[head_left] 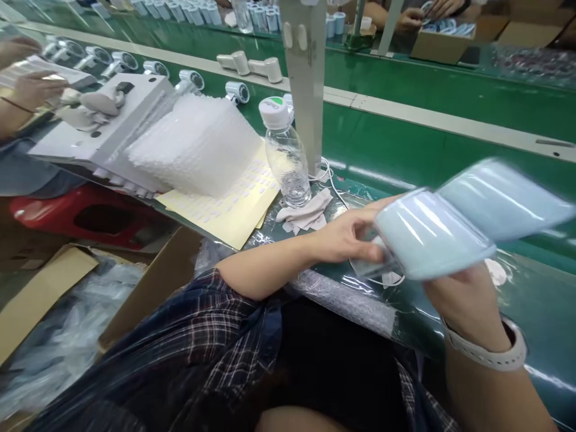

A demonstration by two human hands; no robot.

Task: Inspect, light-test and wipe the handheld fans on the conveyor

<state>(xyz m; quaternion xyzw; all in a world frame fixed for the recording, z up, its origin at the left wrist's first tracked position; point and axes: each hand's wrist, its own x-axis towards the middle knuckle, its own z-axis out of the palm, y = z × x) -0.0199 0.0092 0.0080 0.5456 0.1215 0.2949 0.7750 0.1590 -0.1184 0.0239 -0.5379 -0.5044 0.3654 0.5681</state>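
Observation:
Held in front of me at the right is a light-blue package point(438, 237) with a shiny, clear plastic-like surface. A second light-blue panel point(508, 201) stretches from it to the right, smeared by motion; whether the two are joined I cannot tell. My left hand point(348, 237) has its thumb and fingers closed at the package's left end, where a clear plastic part point(375, 261) shows. From below, my right hand point(468, 294) supports the package, its fingers mostly hidden behind it. A white band circles the right wrist.
Left of my hands stand a clear bottle point(288, 162), a crumpled tissue point(308, 211), yellow label sheets point(234, 207) and stacked white foam sheets point(198, 141). Bubble wrap point(346, 303) lies along the table edge. Small fans point(236, 93) line the green belt point(405, 81). Co-workers' hands show at the far left and top right.

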